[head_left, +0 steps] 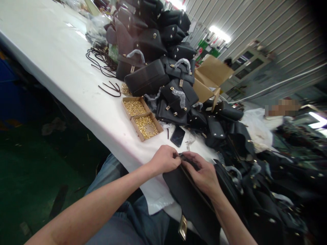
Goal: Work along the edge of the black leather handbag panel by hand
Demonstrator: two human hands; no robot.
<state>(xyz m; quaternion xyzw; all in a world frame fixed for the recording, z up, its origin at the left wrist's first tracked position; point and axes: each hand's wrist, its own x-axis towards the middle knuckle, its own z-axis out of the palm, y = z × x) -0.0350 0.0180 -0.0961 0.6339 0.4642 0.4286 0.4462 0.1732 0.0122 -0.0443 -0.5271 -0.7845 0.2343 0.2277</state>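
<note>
A black handbag [194, 200] lies tilted at the table's front edge, partly over my lap, with a gold clasp [183, 227] hanging at its lower end. At the bag's far end, my left hand [167, 160] is closed, its fingertips pinching the edge. My right hand [201, 172] grips the same end from the right, thumb on the near side and fingers over the far side. Both hands' fingertips almost meet. Whether a small part sits between them is hidden.
Small gold fittings fill two cardboard trays [155, 119] ahead of my left hand. Behind my hands lies a dark phone [177, 136]. Finished-looking black bags [145, 76] pile up beyond and to the right. Brown cords [109, 89] and an open carton [213, 76] are farther off.
</note>
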